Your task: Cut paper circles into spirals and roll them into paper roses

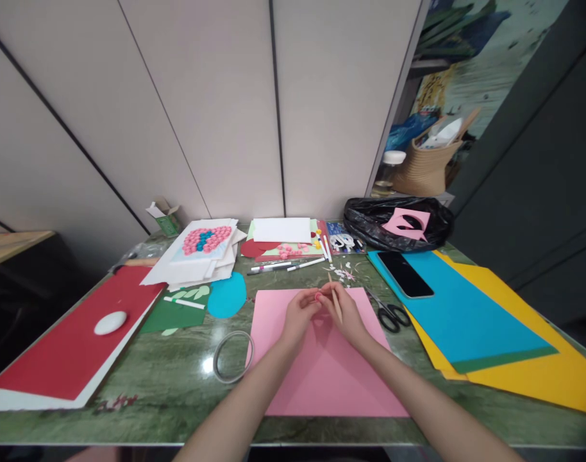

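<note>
Above a sheet of pink paper (322, 372), both hands meet with their fingertips close together. Between the fingertips is a small pinkish-red curled piece (317, 296), which looks like a rolled paper strip; its details are too small to tell. My left hand (299, 313) is closed, pinching this piece from the left. My right hand (345, 316) is closed around a thin wooden stick (338, 307) that slants upward, and its fingertips also touch the curled piece. Black-handled scissors (392, 316) lie just right of my right hand.
A roll of tape (216, 359) lies left of the pink sheet. White papers with a pink-and-blue dotted heart (206, 242), pens (305, 264) and paper scraps (343, 273) lie behind. Right are a phone (404, 274), blue paper (466, 308) and a black bag (365, 224); left, red paper (81, 346).
</note>
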Available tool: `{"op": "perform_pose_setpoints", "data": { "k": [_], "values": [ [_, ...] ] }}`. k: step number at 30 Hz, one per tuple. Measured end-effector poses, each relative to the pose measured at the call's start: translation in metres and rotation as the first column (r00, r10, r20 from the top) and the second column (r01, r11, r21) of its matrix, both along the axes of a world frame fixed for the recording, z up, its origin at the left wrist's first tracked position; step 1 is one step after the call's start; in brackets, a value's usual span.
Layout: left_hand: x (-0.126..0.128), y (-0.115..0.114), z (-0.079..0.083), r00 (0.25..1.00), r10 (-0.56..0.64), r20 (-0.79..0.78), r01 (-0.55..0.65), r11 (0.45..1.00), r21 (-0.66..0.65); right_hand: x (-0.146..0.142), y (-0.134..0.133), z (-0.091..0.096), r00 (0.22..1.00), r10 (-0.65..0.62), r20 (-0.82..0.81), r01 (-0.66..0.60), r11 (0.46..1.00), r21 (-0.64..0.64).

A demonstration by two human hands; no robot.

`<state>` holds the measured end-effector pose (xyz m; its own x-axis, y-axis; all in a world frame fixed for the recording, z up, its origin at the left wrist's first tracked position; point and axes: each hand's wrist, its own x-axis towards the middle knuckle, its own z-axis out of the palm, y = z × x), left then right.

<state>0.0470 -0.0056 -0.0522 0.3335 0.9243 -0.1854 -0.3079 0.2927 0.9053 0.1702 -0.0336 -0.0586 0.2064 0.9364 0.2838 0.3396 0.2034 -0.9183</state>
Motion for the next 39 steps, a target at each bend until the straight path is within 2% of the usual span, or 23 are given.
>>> {"op": "perform_pose_setpoints", "data": {
  "k": [10, 17, 30, 39],
  "values": [
    [0.000, -0.001, 0.002, 1.000, 0.007, 0.031, -0.007, 1.000, 0.004, -0.004, -0.002, 0.003, 1.000, -0.016, -0.013, 0.016, 1.000, 0.000],
    [0.000, 0.001, 0.000, 0.998, 0.002, 0.059, -0.002, 1.000, -0.008, 0.004, 0.003, -0.003, 0.998, 0.061, -0.035, -0.061, 0.998, -0.016],
    [-0.002, 0.005, -0.005, 1.000, 0.001, 0.009, -0.001, 1.000, 0.023, 0.005, 0.000, 0.000, 0.991, 0.095, -0.094, -0.099, 0.994, -0.036],
    [0.000, 0.003, -0.001, 0.999, 0.027, 0.022, -0.028, 0.999, 0.030, 0.000, -0.002, 0.003, 0.981, 0.153, -0.116, -0.159, 0.986, -0.045]
  ]
}}
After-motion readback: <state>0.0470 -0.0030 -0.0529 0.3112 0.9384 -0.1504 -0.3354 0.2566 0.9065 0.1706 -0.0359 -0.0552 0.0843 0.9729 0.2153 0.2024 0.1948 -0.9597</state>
